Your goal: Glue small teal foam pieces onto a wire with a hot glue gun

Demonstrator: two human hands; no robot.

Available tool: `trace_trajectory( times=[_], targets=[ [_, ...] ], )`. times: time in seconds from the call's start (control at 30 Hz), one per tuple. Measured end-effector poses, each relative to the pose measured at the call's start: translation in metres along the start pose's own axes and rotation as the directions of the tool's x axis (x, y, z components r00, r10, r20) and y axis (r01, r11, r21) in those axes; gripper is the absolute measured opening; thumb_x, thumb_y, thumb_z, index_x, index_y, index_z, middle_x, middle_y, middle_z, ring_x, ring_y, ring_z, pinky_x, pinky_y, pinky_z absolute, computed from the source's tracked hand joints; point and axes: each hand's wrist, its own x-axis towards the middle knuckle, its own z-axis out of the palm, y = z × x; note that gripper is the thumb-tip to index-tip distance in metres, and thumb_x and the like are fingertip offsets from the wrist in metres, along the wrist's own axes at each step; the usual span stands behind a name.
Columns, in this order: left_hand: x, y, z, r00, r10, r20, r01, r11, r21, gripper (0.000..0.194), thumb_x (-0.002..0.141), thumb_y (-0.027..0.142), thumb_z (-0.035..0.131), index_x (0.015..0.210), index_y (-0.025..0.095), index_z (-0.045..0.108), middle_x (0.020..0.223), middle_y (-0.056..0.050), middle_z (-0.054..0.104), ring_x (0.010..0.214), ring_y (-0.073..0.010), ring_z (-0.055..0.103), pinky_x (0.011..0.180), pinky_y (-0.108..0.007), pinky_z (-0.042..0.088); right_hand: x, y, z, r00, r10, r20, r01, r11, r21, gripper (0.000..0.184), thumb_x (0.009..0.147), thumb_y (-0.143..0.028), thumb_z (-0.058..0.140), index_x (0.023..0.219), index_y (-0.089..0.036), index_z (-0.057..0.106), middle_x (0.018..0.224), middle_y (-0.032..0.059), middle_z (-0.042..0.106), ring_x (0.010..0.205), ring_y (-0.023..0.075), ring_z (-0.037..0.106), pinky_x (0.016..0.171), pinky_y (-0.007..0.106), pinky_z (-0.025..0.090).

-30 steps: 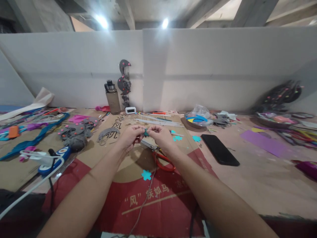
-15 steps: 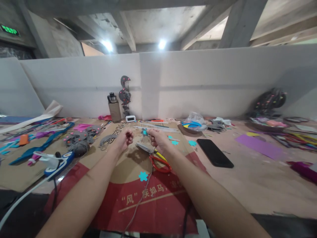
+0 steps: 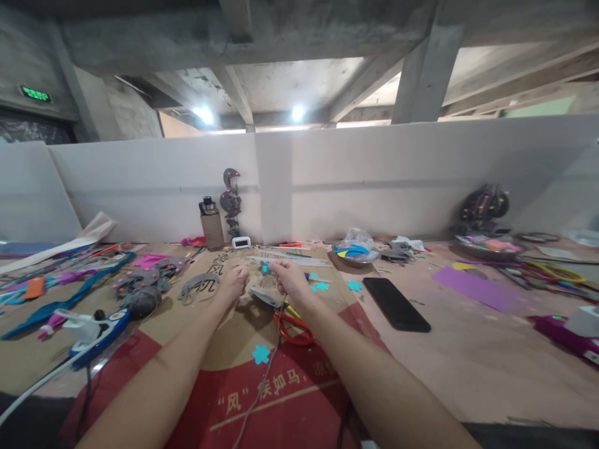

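Note:
My left hand [image 3: 236, 282] is closed above the cardboard, fingers curled together; what it may grip is too small to make out. Beside it, my right hand [image 3: 292, 280] pinches a small blue piece [image 3: 266, 267] at the fingertips. A grey cord [image 3: 262, 390] runs from near my right hand down over the printed cardboard [image 3: 281, 415] toward the front edge. Scissors with red handles [image 3: 294, 333] lie just below my right hand, partly hidden by the wrist. One blue flower-shaped cut-out [image 3: 261, 355] lies nearer me; more blue cut-outs [image 3: 322, 286] lie right of the hand.
A black phone [image 3: 396, 304] lies to the right, before a bowl [image 3: 354, 255] with blue and yellow pieces. A bottle [image 3: 212, 224] and a small white device [image 3: 241, 242] stand behind. Left are grey pieces with pink dots [image 3: 145, 287] and a blue power strip [image 3: 103, 338].
My view has tilted up, so the table and both hands sit lower in the picture. Both hands remain close together and closed, the blue piece still at my right fingertips.

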Motion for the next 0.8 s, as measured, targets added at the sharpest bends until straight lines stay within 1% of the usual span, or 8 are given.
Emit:
trace_trajectory(
  times=[0.1,0.17,0.23,0.3,0.43,0.53,0.67,0.8],
  targets=[
    [0.0006,-0.0025,-0.0011,0.999,0.027,0.019,-0.027,0.999,0.041,0.029,0.07,0.038,0.056,0.055,0.019,0.04,0.044,0.007,0.038,0.034,-0.0056,0.028,0.036,-0.019,0.02,0.0011,0.0035,0.0,1.0,-0.003,-0.003,0.003,1.0,-0.003,0.02,0.06,-0.035,0.06,0.063,-0.019,0.048,0.04,-0.0123,0.028,0.036,0.0039,0.018,0.037,0.02,0.013],
    [-0.0001,-0.0032,-0.0014,0.999,0.047,0.022,-0.048,0.997,0.059,0.029,0.071,0.041,0.056,0.056,0.018,0.044,0.047,0.005,0.043,0.036,-0.0066,0.034,0.037,-0.02,0.026,0.0011,0.005,0.0002,1.0,-0.002,-0.009,0.002,1.0,-0.007,0.02,0.061,-0.035,0.059,0.064,-0.019,0.048,0.04,-0.0124,0.028,0.036,0.004,0.018,0.037,0.02,0.013],
    [-0.0007,-0.0041,-0.0016,0.997,0.072,0.03,-0.074,0.995,0.069,0.027,0.072,0.04,0.055,0.06,0.017,0.05,0.051,0.003,0.048,0.04,-0.0084,0.041,0.041,-0.021,0.032,0.0011,0.0056,0.0002,1.0,0.002,-0.017,-0.002,1.0,-0.014,0.019,0.062,-0.035,0.059,0.064,-0.019,0.048,0.039,-0.0124,0.028,0.036,0.0041,0.018,0.037,0.02,0.013],
    [-0.0004,-0.0054,-0.0019,0.995,0.097,0.031,-0.099,0.992,0.082,0.024,0.073,0.039,0.054,0.063,0.017,0.054,0.051,0.002,0.05,0.044,-0.01,0.045,0.044,-0.022,0.037,0.0015,0.0058,-0.0001,1.0,0.003,-0.031,-0.004,1.0,-0.021,0.019,0.062,-0.035,0.058,0.065,-0.019,0.049,0.039,-0.0124,0.028,0.036,0.0042,0.019,0.037,0.02,0.013],
    [0.0025,-0.0076,-0.0037,0.991,0.137,-0.004,-0.135,0.986,0.1,0.02,0.07,0.035,0.056,0.064,0.016,0.056,0.05,0.003,0.051,0.045,-0.0101,0.046,0.047,-0.022,0.038,0.0038,0.007,-0.0023,0.999,0.002,-0.054,-0.004,1.0,-0.031,0.017,0.062,-0.033,0.058,0.064,-0.018,0.049,0.04,-0.0124,0.027,0.036,0.004,0.018,0.038,0.02,0.014],
    [0.004,-0.007,-0.0046,0.993,0.118,0.004,-0.118,0.989,0.087,0.023,0.069,0.037,0.059,0.067,0.014,0.058,0.053,0.001,0.054,0.047,-0.0101,0.048,0.05,-0.022,0.04,0.005,0.0081,-0.0038,0.998,0.004,-0.061,-0.006,0.999,-0.036,0.016,0.062,-0.032,0.057,0.063,-0.018,0.05,0.041,-0.0118,0.029,0.036,0.004,0.019,0.038,0.021,0.014],
    [0.0027,-0.0051,-0.0021,0.994,0.103,0.031,-0.103,0.994,0.03,0.03,0.062,0.041,0.067,0.071,0.013,0.06,0.055,0.001,0.057,0.05,-0.0102,0.051,0.054,-0.023,0.042,0.0041,0.0079,-0.0042,0.997,0.003,-0.073,-0.007,0.999,-0.05,0.014,0.062,-0.03,0.056,0.061,-0.018,0.049,0.04,-0.0113,0.029,0.036,0.0042,0.021,0.038,0.021,0.014],
    [0.002,-0.0076,0.0019,0.993,0.116,0.013,-0.116,0.993,-0.039,0.029,0.059,0.034,0.07,0.073,0.014,0.056,0.058,0.002,0.057,0.052,-0.0102,0.051,0.056,-0.024,0.042,0.0029,0.0084,-0.0038,0.997,-0.014,-0.078,0.009,0.998,-0.066,0.013,0.063,-0.029,0.056,0.063,-0.018,0.051,0.041,-0.0108,0.03,0.037,0.0043,0.023,0.039,0.021,0.015]
  ],
)
